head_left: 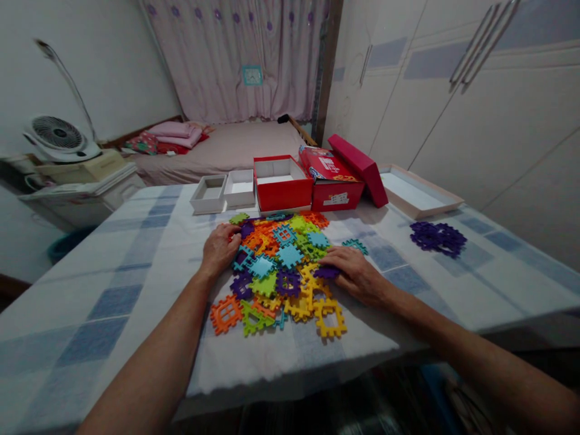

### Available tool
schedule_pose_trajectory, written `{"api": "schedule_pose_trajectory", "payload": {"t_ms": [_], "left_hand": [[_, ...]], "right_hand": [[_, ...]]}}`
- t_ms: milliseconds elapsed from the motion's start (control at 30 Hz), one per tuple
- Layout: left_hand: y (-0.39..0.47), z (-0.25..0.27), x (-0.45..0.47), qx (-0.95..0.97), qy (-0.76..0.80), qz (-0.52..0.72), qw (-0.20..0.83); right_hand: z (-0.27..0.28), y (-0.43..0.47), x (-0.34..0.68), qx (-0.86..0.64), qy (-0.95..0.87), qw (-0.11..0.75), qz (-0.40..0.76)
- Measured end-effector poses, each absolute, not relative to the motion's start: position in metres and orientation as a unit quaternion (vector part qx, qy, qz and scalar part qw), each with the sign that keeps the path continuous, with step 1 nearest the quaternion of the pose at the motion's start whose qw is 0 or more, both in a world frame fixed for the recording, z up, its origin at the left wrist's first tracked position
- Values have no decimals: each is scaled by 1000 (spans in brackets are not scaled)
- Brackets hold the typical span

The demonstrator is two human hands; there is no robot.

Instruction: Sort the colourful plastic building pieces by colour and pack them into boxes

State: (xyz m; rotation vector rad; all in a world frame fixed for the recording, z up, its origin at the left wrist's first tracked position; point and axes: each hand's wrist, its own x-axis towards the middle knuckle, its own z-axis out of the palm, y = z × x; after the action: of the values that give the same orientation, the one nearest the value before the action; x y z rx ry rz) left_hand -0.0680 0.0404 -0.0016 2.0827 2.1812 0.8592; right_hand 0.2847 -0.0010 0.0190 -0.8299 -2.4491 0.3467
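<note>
A heap of plastic interlocking tiles (290,257) with notched edges lies on the cloth, in orange, yellow, green, blue and purple. Some are solid squares, others frames with window or triangle shapes. My left hand (220,248) is at the heap's left edge, its fingers curled in beside a purple tile (247,229); what lies under the fingertips is hidden. On the right side, my right hand (356,273) has a purple tile (327,273) between thumb and fingers, low over yellow tiles (312,290). A separate pile of purple tiles (438,238) lies farther right.
Behind the heap stand two small white boxes (208,194), an open red box (283,187) and a printed red box (338,194) with a red lid (357,169) leaning on it. A shallow tray (419,208) is at the back right. The tablecloth (113,302) is blue-and-white checked.
</note>
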Motion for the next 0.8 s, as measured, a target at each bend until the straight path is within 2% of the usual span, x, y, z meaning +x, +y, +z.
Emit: {"api": "schedule_pose_trajectory", "payload": {"t_ms": [133, 267, 467, 633, 800], "left_hand": [[41, -3, -68, 668, 692, 273, 1], [41, -3, -69, 674, 686, 275, -2], [41, -3, -68, 667, 691, 280, 1], [40, -3, -67, 662, 698, 274, -2], [40, -2, -68, 672, 688, 273, -4]], "right_hand": [[43, -10, 268, -347, -868, 309, 177], [55, -27, 242, -318, -886, 256, 220], [38, -32, 214, -348, -900, 219, 143], [31, -31, 210, -346, -892, 257, 136], [38, -37, 216, -318, -852, 345, 234]]}}
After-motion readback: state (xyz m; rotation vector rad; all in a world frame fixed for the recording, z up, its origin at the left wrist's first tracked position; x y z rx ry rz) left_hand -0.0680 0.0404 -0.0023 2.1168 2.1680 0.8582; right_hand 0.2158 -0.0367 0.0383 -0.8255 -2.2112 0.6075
